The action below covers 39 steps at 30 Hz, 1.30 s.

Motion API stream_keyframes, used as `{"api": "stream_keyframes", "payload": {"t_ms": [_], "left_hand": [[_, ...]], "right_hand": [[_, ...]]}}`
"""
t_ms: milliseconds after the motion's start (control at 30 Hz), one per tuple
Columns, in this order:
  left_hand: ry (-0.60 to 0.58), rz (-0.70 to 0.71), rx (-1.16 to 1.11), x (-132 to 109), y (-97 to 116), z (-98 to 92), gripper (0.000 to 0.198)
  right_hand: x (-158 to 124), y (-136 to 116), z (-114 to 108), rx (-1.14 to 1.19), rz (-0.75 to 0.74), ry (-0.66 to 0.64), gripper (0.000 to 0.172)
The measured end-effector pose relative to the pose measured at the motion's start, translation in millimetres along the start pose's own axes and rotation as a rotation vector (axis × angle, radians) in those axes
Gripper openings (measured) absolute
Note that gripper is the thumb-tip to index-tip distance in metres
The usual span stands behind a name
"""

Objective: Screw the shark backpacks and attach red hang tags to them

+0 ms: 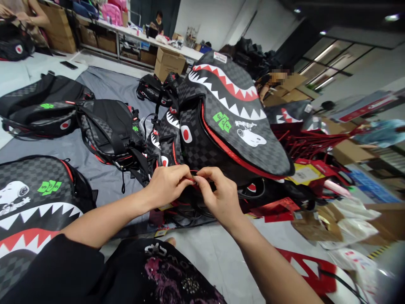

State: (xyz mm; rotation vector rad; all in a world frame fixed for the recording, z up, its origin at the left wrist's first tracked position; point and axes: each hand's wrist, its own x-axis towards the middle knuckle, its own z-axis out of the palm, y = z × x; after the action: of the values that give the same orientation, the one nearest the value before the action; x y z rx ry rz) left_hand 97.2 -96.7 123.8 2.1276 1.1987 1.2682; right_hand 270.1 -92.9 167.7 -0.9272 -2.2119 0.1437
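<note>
My left hand point(169, 182) and my right hand point(219, 195) meet in front of a large dark checkered backpack point(234, 109). Fingertips of both hands are pinched together on a thin red strip point(198, 172); whether it is a cord or a piece of trim I cannot make out. The backpack's top bears a white-toothed shark mouth, a green patch and a white cartoon dog, with red piping along its edge. Smaller matching bags point(166, 143) press against its left side. My fingers hide part of the dark material under them.
More backpacks point(107, 131) lie on a grey sheet point(104, 82) to the left, one point(41, 202) close by my left arm. Red tags point(280, 210) and a red bundle point(306, 143) are at right. Cardboard boxes point(170, 63) and a long table point(139, 36) stand behind, with other people nearby.
</note>
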Motion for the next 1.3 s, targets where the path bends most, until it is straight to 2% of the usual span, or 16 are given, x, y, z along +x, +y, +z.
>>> {"api": "stream_keyframes", "payload": {"t_ms": [133,200,300,433,467,567,633,733,867,967,1067,1133,1167,1233,1267,1300], "left_hand": [[-0.135,-0.011,-0.086,0.0,3.0,-1.9,0.014],[-0.100,0.022,-0.033,-0.2,3.3,-2.2,0.016],[-0.011,-0.005,0.007,0.1,2.7,-1.5,0.012],[-0.151,0.031,-0.054,1.4,0.8,-0.5,0.013],[-0.144,0.057,-0.029,1.5,0.5,-0.2,0.015],[-0.028,0.057,0.031,1.7,0.5,0.0,0.017],[-0.058,0.029,-0.022,2.3,0.3,-1.3,0.015],[-0.132,0.071,-0.042,3.7,-2.4,-2.9,0.017],[-0.004,0.136,0.068,2.5,-5.3,1.2,0.017],[-0.004,0.117,-0.010,0.7,-0.5,3.3,0.015],[0.014,0.107,-0.161,5.2,-3.9,-7.2,0.013],[0.158,0.041,-0.247,15.4,-25.6,-24.6,0.016],[0.286,-0.025,-0.251,23.1,-44.9,-35.6,0.019],[0.575,-0.215,-0.135,43.5,-98.9,-57.8,0.021],[0.669,-0.316,-0.022,55.5,-131.4,-66.9,0.021],[0.677,-0.419,0.112,68.0,-165.4,-73.2,0.022]], "right_hand": [[-1.4,0.0,0.0,0.013,0.003,0.005,0.006],[-2.2,0.3,0.3,0.017,0.002,0.004,0.006],[-2.9,0.5,0.3,0.023,0.014,0.004,0.006],[-3.0,0.2,-0.2,0.039,0.032,0.005,0.006],[-2.9,0.2,-0.1,0.040,0.035,0.006,0.006],[-2.4,0.2,0.1,0.040,0.045,0.013,0.005],[-1.8,0.3,0.3,0.037,0.054,0.020,0.004],[-1.2,0.7,0.5,0.028,0.051,0.024,0.003],[-1.3,0.3,1.6,0.020,0.053,0.027,0.004],[-0.2,-1.5,1.7,0.007,0.064,0.038,0.004],[1.2,-3.5,-0.4,-0.025,0.017,0.062,0.014],[-2.3,-3.8,-4.0,-0.032,-0.013,0.048,0.031],[-6.6,-3.2,-6.6,-0.030,-0.022,0.032,0.038],[-21.1,0.3,-13.2,-0.028,-0.018,0.017,0.047],[-30.5,3.5,-17.0,-0.042,0.001,0.046,0.048],[-40.2,7.8,-21.1,-0.069,0.029,0.087,0.048]]}}
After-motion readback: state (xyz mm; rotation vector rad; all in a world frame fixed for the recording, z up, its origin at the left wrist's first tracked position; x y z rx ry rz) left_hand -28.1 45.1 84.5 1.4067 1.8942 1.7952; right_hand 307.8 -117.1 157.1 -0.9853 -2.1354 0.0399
